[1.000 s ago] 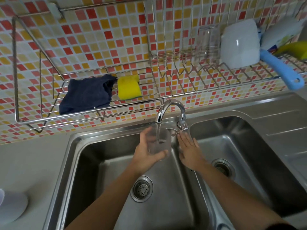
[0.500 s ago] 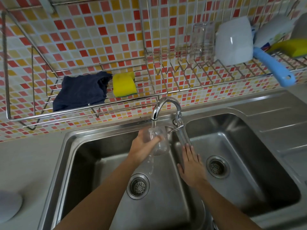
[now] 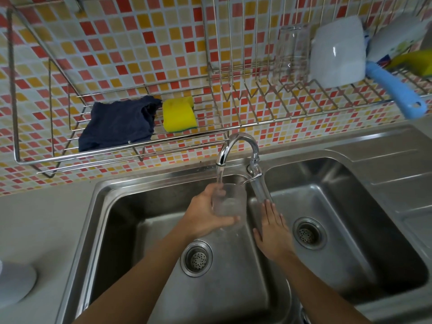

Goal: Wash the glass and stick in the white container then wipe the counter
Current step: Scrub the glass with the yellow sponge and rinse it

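Left hand (image 3: 205, 213): wrapped around the glass (image 3: 230, 202), held under the tap (image 3: 236, 146) stream, over the left sink basin (image 3: 140, 230).
Right hand (image 3: 273, 232): flat, fingers spread, holding nothing, over the divider.

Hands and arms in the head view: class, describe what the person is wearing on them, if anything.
Nothing shows on either. The left hand and right hand are bare: no gloves, and no rings, watch or bracelets visible. Both forearms are uncovered right to the bottom edge of the picture, with no sleeve in view. The fingers look slim and unadorned.
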{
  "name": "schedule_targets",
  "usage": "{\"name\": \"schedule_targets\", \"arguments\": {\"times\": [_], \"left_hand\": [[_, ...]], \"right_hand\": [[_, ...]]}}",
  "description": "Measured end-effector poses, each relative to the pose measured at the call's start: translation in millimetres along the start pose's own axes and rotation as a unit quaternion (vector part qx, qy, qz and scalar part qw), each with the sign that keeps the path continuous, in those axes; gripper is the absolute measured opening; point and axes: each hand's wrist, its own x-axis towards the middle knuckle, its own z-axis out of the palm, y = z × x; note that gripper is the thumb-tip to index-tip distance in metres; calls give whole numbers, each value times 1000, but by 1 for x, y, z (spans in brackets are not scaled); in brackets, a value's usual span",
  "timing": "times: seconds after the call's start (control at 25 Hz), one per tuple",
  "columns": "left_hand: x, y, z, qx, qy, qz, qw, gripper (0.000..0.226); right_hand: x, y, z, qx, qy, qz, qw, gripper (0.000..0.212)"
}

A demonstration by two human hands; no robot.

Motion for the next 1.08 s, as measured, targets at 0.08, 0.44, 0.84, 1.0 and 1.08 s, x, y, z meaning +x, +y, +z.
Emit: {"name": "schedule_targets", "arguments": {"times": [0.08,0.44,0.84,1.0,1.08], "left_hand": [[-6,-9,-4,27,0,8,1000,77],[-5,-11,-12,43,10,-4,999,73],[-4,-13,-15,44,23,-9,999,78],[-3,-17,-15,37,33,-4,999,81],[-3,-18,-17,36,38,-3,999,81]], "right_hand": [[1,0,2,-8,1,0,1000,76],[1,2,4,-20,-10,-2,1000,78],[1,3,5,-32,-6,0,999,76],[-1,0,-2,50,6,8,999,66],[5,-3,-14,168,62,45,983,50]]}}
